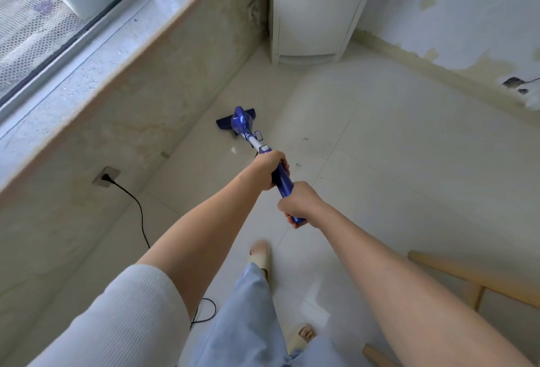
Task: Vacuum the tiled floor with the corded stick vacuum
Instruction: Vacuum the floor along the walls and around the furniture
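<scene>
Vacuum (245, 124) — head flat on the floor (380, 147) beside the wall under the window; left hand (270, 169) and right hand (298, 201), fingers curled round the handle, stacked for steering — cord (137, 205) plugged into the wall socket (105, 177)

Your left hand (267, 169): forward grip, fingers (285, 163) curled round the handle, knuckles up, forearm bare, ribbed sleeve ending near the elbow. Your right hand (298, 203): rear grip just behind the left, fingers wrapped under the handle's end, forearm bare. Both your arms: stretched forward and downward, converging, wrists nearly straight
</scene>
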Demonstrator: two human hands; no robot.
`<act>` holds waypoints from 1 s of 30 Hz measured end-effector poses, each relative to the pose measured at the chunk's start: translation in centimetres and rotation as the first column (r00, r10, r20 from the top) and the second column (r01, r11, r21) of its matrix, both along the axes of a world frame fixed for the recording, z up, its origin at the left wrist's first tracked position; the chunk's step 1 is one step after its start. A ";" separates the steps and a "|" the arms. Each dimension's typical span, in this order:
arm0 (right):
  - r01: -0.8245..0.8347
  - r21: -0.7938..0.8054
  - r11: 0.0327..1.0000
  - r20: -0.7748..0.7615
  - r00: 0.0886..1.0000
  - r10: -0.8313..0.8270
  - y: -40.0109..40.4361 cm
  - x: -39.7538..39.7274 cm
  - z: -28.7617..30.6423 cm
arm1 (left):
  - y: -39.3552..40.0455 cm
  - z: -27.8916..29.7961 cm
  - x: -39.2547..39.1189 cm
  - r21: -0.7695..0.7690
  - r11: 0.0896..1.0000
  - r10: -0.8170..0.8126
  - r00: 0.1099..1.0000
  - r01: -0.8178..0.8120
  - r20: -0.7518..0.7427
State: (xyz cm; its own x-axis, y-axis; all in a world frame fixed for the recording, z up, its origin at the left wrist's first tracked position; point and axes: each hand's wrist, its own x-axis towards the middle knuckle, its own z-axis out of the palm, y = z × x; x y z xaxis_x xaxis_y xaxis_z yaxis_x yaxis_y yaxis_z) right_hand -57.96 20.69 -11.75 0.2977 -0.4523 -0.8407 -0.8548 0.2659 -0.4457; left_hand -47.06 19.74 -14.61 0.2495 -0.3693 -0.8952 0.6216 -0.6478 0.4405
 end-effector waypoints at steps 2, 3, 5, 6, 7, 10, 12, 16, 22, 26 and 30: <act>-0.018 -0.006 1.000 -0.011 1.000 0.018 1.2 -2.0 0.5 | 1.3 0.2 -2.0 -0.003 1.000 -0.007 1.000 0.007 -0.005; -0.032 -0.018 0.999 -0.011 0.999 0.032 2.2 -3.5 1.0 | 2.4 0.5 -3.5 -0.014 1.000 -0.003 1.000 0.002 -0.011; -0.046 -0.028 0.999 -0.018 0.999 0.045 3.6 -5.6 1.6 | 3.9 0.9 -5.7 -0.020 1.000 0.004 1.000 -0.005 -0.028; -0.051 -0.034 0.998 -0.023 0.998 0.050 4.5 -6.9 2.0 | 4.9 1.0 -7.0 -0.022 1.000 0.003 0.999 -0.003 -0.034; -0.056 -0.041 0.998 -0.029 0.998 0.055 5.4 -8.0 2.4 | 5.8 1.1 -8.2 -0.022 1.000 -0.002 0.999 0.001 -0.038; -0.107 -0.098 0.989 -0.054 0.993 0.102 8.3 -11.7 3.6 | 8.5 1.5 -11.8 -0.024 1.000 -0.010 0.999 0.009 -0.037; -0.132 -0.140 0.981 -0.067 0.990 0.124 10.3 -13.9 4.4 | 10.2 1.9 -14.0 -0.010 1.000 -0.012 0.999 0.012 -0.032; -0.146 -0.166 0.975 -0.062 0.989 0.138 14.1 -17.1 5.7 | 13.5 2.9 -17.5 -0.003 1.000 -0.009 1.000 0.009 0.019; -0.221 -0.257 0.941 -0.075 0.975 0.208 18.2 -19.3 6.5 | 18.4 4.2 -19.9 -0.034 0.995 0.095 0.995 -0.095 0.000; -0.266 -0.282 0.922 -0.074 0.964 0.256 19.2 -18.7 6.5 | 19.7 4.6 -19.3 -0.042 0.988 0.149 0.989 -0.150 -0.015; -0.226 -0.251 0.941 -0.053 0.974 0.220 19.1 -17.2 6.7 | 19.3 4.6 -17.8 -0.028 0.990 0.142 0.990 -0.142 0.013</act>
